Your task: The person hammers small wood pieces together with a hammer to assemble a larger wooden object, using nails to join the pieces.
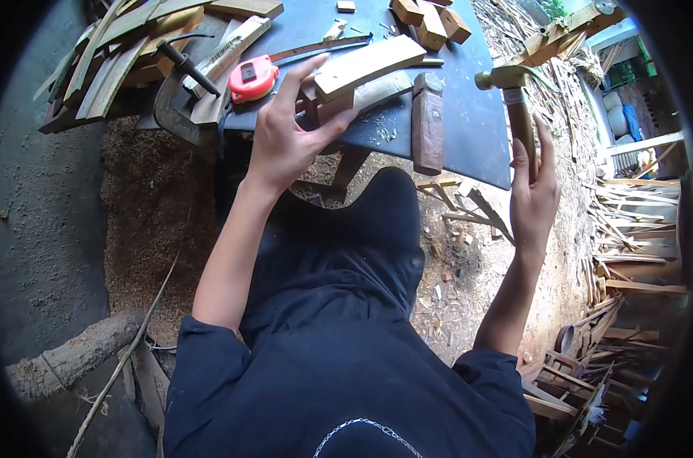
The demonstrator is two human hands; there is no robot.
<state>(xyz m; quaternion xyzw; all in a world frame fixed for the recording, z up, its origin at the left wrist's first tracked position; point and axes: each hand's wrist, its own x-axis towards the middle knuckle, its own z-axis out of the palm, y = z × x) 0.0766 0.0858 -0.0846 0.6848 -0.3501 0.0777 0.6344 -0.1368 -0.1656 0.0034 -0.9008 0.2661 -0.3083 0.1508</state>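
My left hand [289, 126] is wrapped round the near end of a pale wooden block [371, 67], tilted up over the dark table. Under that block, by my thumb, shows a reddish-brown wood piece [342, 101], partly hidden by the fingers. A further light wood piece [384, 90] lies just behind. On the right, my right hand [535, 183] grips a hammer [520, 107] by its handle, head up, beyond the table's right edge. Between the hands, a dark brown wooden block [428, 126] lies at the table's front edge. A red tape measure [253, 79] sits left of my left hand.
A clamp [180, 99] is at the table's [468, 114] left front, beside stacked wood strips [121, 57]. Small wood blocks [432, 27] lie at the back. Wood scraps [636, 229] are piled on the right, and shavings cover the ground. A log [79, 355] lies lower left.
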